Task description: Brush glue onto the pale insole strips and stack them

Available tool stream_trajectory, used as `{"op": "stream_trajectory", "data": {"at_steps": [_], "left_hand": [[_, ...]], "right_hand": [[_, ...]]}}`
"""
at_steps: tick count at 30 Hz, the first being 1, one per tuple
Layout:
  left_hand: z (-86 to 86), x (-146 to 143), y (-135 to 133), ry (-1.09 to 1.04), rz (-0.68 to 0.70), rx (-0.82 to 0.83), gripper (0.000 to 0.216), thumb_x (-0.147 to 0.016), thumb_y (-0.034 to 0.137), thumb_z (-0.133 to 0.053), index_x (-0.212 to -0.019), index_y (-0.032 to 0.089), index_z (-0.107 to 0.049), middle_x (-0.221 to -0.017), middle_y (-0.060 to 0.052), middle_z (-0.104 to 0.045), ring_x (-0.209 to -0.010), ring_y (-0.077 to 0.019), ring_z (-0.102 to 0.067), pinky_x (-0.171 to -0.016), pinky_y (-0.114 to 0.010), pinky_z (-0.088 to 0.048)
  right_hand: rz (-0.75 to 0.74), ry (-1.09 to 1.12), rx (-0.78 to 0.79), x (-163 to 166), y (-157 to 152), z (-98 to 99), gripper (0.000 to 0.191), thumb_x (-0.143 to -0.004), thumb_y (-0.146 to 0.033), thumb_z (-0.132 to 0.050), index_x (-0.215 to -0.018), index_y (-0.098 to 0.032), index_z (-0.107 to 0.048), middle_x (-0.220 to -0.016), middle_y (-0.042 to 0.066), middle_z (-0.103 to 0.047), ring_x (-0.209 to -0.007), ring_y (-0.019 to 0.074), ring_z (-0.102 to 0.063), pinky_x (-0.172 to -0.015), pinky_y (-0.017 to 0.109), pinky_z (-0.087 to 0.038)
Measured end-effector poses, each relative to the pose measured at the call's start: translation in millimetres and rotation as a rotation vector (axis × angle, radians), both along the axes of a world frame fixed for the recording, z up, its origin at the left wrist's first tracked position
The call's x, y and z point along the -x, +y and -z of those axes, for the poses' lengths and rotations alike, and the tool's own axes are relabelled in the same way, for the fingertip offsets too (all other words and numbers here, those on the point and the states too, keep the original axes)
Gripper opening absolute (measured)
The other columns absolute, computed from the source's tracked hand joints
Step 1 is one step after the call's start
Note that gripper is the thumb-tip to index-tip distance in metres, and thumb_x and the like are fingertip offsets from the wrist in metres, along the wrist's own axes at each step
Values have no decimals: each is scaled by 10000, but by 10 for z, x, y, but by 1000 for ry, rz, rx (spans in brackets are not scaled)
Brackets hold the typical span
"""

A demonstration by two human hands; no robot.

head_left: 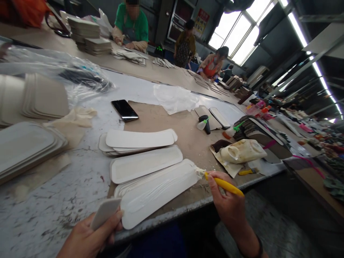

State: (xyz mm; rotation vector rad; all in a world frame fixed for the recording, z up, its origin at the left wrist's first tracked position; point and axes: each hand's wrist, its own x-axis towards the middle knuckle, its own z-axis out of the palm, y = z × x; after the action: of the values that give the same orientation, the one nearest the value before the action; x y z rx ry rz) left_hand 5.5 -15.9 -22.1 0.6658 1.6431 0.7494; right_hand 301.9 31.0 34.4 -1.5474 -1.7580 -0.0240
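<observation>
My right hand [227,200] is closed around a yellow-handled brush [224,185], whose white bristles touch the right end of a long white insole-shaped piece [158,191] wet with glue. My left hand [90,236] pinches a small white piece [105,212] at the near table edge, beside the left end of that long piece. Behind it lie another white piece with a raised rim [145,164] and a short stack of similar pieces [138,139], all on a brown cardboard sheet [166,120].
A black phone [124,110] lies farther back. A dirty glue jug [242,151] sits right of the brush, with a small bottle [203,123] behind it. Stacks of white pieces [27,143] and clear plastic bags [61,73] fill the left. Three other people work at the far end.
</observation>
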Motion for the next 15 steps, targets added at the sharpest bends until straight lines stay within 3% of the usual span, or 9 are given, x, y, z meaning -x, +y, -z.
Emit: {"op": "stream_trajectory", "data": {"at_steps": [5, 10, 15], "left_hand": [[11, -3, -14, 54, -1, -69, 479, -554, 659, -646, -484, 192, -570, -395, 46, -446, -443, -128, -383, -517, -274, -295], [2, -5, -18, 53, 30, -107, 455, -612, 634, -613, -506, 194, -558, -410, 49, -445, -450, -133, -384, -509, -269, -289], [3, 11, -3, 80, 109, -117, 475, -629, 659, -580, -520, 197, -556, -437, 43, -452, -471, -143, -405, -497, -263, -296]], "right_hand": [[-102, 134, 34, 300, -77, -78, 73, -846, -230, -559, -872, -203, -622, -856, 63, -678, -845, 217, -648, -800, 371, -532], [-320, 384, 210, 697, -148, -24, 68, -848, -218, -562, -858, -201, -627, -828, 57, -671, -795, 195, -646, -730, 327, -552], [-353, 635, 414, 1020, -255, 89, 110, -860, -285, -559, -848, -193, -620, -828, 57, -662, -707, 173, -638, -641, 295, -546]]}}
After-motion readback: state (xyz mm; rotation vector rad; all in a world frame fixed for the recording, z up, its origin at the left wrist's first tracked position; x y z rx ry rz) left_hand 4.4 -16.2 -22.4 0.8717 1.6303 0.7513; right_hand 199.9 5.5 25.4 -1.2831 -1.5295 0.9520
